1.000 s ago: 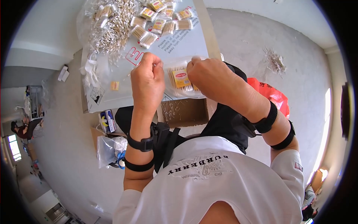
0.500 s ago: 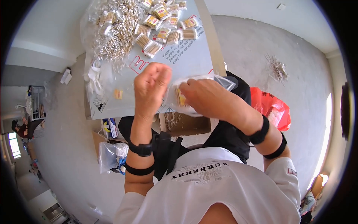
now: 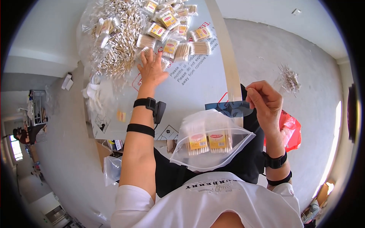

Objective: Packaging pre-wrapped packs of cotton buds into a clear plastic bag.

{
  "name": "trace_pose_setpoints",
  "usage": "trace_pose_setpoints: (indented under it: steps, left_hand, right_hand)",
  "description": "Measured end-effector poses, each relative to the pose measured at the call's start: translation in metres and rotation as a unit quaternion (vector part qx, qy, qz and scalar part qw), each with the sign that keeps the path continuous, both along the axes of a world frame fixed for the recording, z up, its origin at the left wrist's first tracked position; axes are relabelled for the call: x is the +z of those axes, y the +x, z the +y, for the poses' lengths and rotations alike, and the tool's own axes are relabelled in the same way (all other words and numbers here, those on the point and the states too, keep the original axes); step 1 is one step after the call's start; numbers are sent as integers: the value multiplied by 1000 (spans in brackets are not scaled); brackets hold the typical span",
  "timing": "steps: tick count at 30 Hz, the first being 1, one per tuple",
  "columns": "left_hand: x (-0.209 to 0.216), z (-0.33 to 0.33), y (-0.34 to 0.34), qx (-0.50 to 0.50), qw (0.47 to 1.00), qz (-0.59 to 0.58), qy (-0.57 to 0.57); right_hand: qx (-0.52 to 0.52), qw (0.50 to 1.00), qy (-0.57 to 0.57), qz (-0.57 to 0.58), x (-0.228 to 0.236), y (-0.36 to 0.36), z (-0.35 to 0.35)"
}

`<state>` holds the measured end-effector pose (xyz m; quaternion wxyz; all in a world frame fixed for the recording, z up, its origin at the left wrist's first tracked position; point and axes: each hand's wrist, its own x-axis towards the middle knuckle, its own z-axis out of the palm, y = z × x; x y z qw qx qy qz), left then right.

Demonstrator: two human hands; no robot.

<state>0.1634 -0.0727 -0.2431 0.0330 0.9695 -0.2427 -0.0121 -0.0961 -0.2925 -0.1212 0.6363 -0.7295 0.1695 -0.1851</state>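
My left hand (image 3: 153, 73) reaches over the far part of the table, its fingers spread and touching or just above a small clear pack of cotton swabs (image 3: 143, 54), partly hidden beneath them. Closer to me, a clear zip bag (image 3: 190, 164) lies at the table's near edge and over my lap, its mouth gaping toward me. Two labelled swab packs (image 3: 217, 141) sit side by side inside it. To the right of the bag, my right hand (image 3: 266, 102) is raised with curled fingers, thumb and forefinger close together; whether anything is pinched there I cannot tell.
Loose cotton swabs (image 3: 123, 41) heap in a large clear bag at the far left, beside several swab packs (image 3: 167, 19). A small yellow card (image 3: 121, 116) and white gloves (image 3: 93, 91) lie on the table (image 3: 182, 98). A red bag (image 3: 292, 131) stands on the floor at right.
My left hand has moved away from the zip bag and out to the packs. My right hand has left the bag and moved right. The bag now lies nearer me, with its mouth open.
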Motion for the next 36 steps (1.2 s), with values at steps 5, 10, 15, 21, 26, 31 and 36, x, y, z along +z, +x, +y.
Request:
trace_pose_setpoints:
  steps: [5, 10, 15, 21, 26, 31, 36]
  left_hand:
    - [-43, 0, -28, -104, 978, -109, -146]
    - [-34, 24, -19, -118, 948, -164, -245]
    - [46, 29, -29, 102, 593, 268, -752]
    - [148, 53, -101, -61, 495, 391, -773]
    - [180, 30, -155, -101, 502, 399, -761]
    - [190, 30, -183, -87, 503, 388, -768]
    - [192, 22, -199, -86, 594, 349, -720]
  right_hand:
    - [7, 999, 17, 33, -34, 13, -1]
    - [63, 996, -26, 51, -34, 29, 9]
    - [39, 999, -24, 8, 3, 28, -1]
    - [148, 988, 34, 5, 61, 38, 24]
    - [215, 968, 125, -25, 76, 37, 61]
    - [184, 961, 206, -13, 75, 24, 60]
    - [127, 972, 187, -71, 69, 10, 60]
